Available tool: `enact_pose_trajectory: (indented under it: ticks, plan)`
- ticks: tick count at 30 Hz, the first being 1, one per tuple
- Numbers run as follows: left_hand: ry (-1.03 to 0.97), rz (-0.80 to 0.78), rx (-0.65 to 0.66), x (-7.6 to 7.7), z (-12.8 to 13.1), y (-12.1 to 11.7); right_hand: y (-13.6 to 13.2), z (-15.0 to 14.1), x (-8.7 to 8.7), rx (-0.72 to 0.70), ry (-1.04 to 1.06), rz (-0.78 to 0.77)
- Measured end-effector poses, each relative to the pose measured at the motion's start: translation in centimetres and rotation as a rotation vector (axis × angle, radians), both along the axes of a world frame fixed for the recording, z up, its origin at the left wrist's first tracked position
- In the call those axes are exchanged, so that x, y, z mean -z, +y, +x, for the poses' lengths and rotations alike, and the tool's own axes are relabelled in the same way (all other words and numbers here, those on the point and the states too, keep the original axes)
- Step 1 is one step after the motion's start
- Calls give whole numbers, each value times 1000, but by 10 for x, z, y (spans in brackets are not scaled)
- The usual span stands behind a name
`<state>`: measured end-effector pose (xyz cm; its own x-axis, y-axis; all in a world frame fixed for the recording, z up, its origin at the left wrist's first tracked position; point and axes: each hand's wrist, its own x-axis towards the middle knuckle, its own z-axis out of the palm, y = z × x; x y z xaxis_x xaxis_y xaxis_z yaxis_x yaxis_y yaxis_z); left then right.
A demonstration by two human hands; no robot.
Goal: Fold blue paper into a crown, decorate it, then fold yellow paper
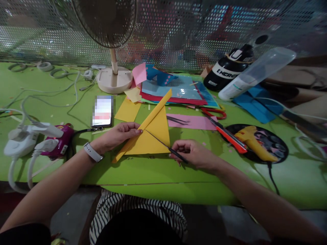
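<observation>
A folded yellow paper (153,132) lies on the green table (163,177) in front of me, with one long flap rising toward the back. My left hand (120,134) presses flat on its left edge, fingers stretched along the fold. My right hand (192,154) is closed on a thin dark pointed tool (166,147), whose tip runs along a crease of the yellow paper. A watch sits on my left wrist.
A phone (102,110) and another yellow sheet (127,109) lie behind the paper. A stack of coloured sheets (178,92), pink paper with tweezers (190,121), red scissors (217,112), an orange cutter (228,136) and a yellow glue gun (255,144) sit right. A fan base (114,79), cables and plugs (33,139) lie left.
</observation>
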<state>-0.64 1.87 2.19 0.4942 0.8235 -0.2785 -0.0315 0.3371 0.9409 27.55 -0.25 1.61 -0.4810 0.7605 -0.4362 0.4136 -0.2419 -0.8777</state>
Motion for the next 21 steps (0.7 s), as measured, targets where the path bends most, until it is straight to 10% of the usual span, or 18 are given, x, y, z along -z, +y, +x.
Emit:
enact_pose_trajectory:
  ticks: [21]
  plan:
    - [-19, -31, 0, 0, 0, 0, 0, 1, 0, -8, 6, 14]
